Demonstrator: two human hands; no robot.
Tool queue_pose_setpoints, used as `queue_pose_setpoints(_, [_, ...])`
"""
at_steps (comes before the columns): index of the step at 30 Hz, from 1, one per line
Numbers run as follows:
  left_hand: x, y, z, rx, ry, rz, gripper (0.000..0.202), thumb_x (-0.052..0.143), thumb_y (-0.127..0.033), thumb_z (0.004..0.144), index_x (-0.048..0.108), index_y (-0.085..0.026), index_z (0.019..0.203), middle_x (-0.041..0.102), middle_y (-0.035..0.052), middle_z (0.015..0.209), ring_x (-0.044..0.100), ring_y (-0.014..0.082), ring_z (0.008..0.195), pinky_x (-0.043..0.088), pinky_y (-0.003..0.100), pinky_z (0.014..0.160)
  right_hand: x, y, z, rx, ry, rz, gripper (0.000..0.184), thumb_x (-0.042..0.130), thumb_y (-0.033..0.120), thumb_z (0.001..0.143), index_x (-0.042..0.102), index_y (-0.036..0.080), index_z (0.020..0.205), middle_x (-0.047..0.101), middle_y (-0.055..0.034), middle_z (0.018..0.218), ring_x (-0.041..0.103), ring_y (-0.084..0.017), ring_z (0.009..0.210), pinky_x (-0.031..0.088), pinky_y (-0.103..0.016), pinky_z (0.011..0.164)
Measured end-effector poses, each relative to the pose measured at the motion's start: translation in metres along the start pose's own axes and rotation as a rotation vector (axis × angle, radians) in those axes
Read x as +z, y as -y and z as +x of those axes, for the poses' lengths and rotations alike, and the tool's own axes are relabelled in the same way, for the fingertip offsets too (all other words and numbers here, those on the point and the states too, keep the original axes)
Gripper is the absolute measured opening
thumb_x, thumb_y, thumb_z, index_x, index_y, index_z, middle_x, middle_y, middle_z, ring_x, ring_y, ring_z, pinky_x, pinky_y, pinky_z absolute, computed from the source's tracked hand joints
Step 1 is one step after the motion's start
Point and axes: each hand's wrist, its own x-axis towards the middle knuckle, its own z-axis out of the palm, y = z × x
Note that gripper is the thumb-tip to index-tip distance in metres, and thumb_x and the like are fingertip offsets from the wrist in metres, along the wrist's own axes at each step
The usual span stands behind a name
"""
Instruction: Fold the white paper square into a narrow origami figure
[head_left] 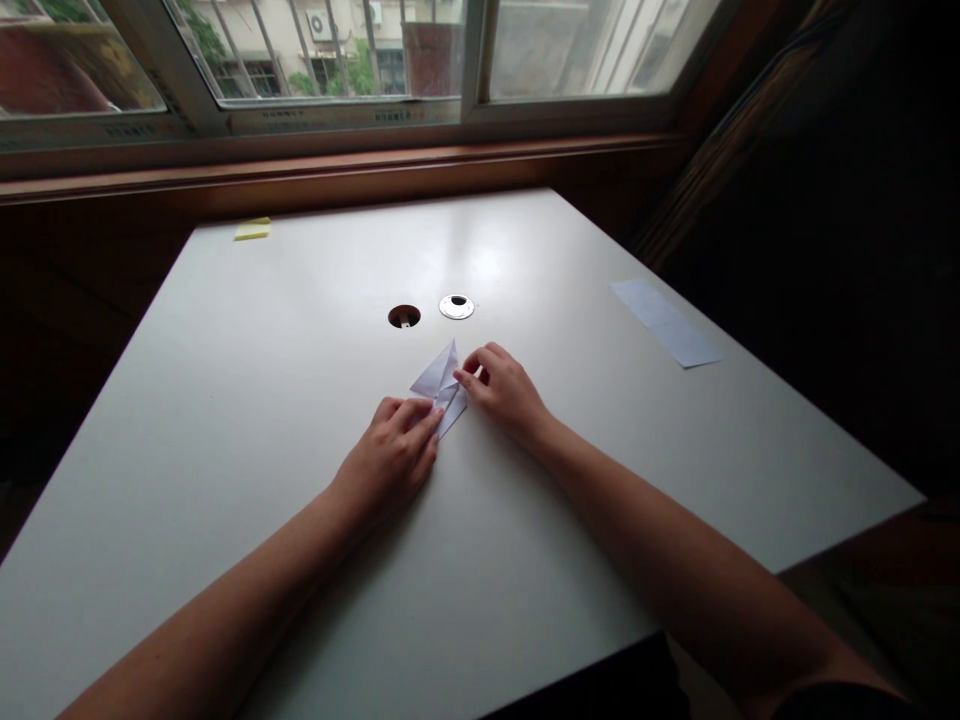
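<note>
A small piece of folded white paper lies near the middle of the white table, with a pointed tip at its far end and crease lines across it. From the left, my left hand presses on its lower left part, fingers bent and resting on the paper. My right hand is at the paper's right edge, thumb and forefinger pinched together on a flap there. The part of the sheet beneath my left fingers is hidden.
Beyond the paper, the white table has a round cable hole and a round metal cover. A white paper strip lies at the right edge, a yellow slip at the far left corner. A window stands behind.
</note>
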Motion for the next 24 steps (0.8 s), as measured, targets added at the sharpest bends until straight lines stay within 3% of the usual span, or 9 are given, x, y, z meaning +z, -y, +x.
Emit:
queue_pose_setpoints(5, [0.001, 0.0, 0.001, -0.015, -0.005, 0.006, 0.038, 0.052, -0.02, 0.093, 0.059, -0.012, 0.13, 0.058, 0.014, 0.121, 0.048, 0.0278, 0.111, 0.048, 0.046, 0.1, 0.001, -0.001, -0.001, -0.096, 0.074, -0.039, 0.02, 0.072, 0.036, 0.082, 0.06, 0.02, 0.081, 0.057, -0.0028, 0.087, 0.054, -0.018, 0.081, 0.044, -0.03, 0.075])
queue_pose_setpoints(13, [-0.001, 0.005, 0.003, 0.0, -0.025, -0.136, 0.032, 0.051, -0.017, 0.093, 0.064, -0.016, 0.123, 0.062, 0.0112, 0.12, 0.053, 0.0243, 0.106, 0.048, 0.044, 0.099, 0.003, -0.004, -0.002, -0.086, 0.056, -0.057, 0.019, 0.073, 0.036, 0.082, 0.061, 0.021, 0.084, 0.057, -0.0039, 0.092, 0.053, -0.019, 0.083, 0.045, -0.032, 0.077])
queue_pose_setpoints(20, [-0.007, 0.017, 0.005, 0.141, 0.02, -0.344, 0.033, 0.051, -0.01, 0.09, 0.067, -0.019, 0.117, 0.066, 0.0096, 0.121, 0.059, 0.0223, 0.108, 0.05, 0.041, 0.098, 0.003, -0.004, -0.002, -0.093, 0.072, -0.047, 0.014, 0.072, 0.034, 0.083, 0.065, 0.021, 0.086, 0.058, -0.0044, 0.095, 0.054, -0.018, 0.085, 0.045, -0.033, 0.079])
queue_pose_setpoints(24, [-0.005, 0.022, 0.004, 0.209, 0.061, -0.357, 0.036, 0.05, -0.008, 0.09, 0.066, -0.019, 0.12, 0.066, 0.0096, 0.123, 0.059, 0.0219, 0.108, 0.05, 0.041, 0.098, 0.002, -0.003, -0.003, -0.12, 0.081, -0.032, 0.013, 0.072, 0.033, 0.083, 0.066, 0.022, 0.086, 0.059, -0.0046, 0.097, 0.054, -0.019, 0.086, 0.046, -0.035, 0.082])
